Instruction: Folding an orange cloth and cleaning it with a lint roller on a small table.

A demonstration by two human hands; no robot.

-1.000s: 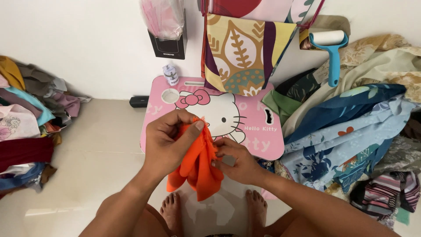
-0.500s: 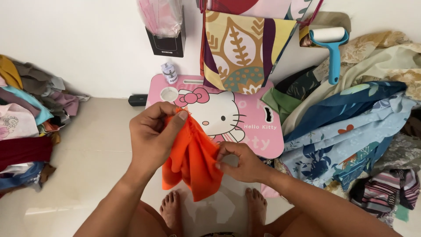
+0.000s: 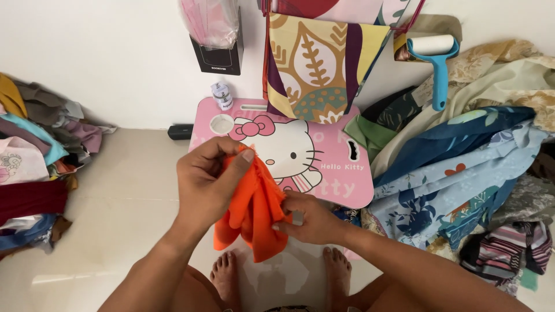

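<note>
Orange cloth [image 3: 254, 216] hangs bunched between both hands above the person's bare feet [image 3: 228, 276], low in the view and in front of the near edge of the pink lap table [image 3: 347, 188]. The left hand [image 3: 205, 185] pinches the top of the cloth between thumb and curled fingers; the right hand [image 3: 306, 218] grips a fold lower on its right side, fingers closed on the fabric. Most of the cloth droops loose below the two grips, so it looks soft and slippery; my guess is that a weak pinch at the top could let the bundle slide out and drop onto the tiled floor [image 3: 115, 196] by the feet. The folds also overlap, so a pull from the right hand could drag the wrong layer and leave the piece twisted.

Further off, the lap table carries a small round white lid [image 3: 221, 123] at its far left corner, with two little white pots [image 3: 222, 95] just behind that corner. A swing of the cloth over that corner could knock them over. A patterned leaf-print fabric [image 3: 315, 63] hangs over the table's far edge. Piled clothes [image 3: 34, 156] lie at the left, a heap of blue floral sheets [image 3: 462, 167] at the right, and a blue-handled lint roller [image 3: 436, 58] leans against the wall; loose fabric could tangle in either heap.
</note>
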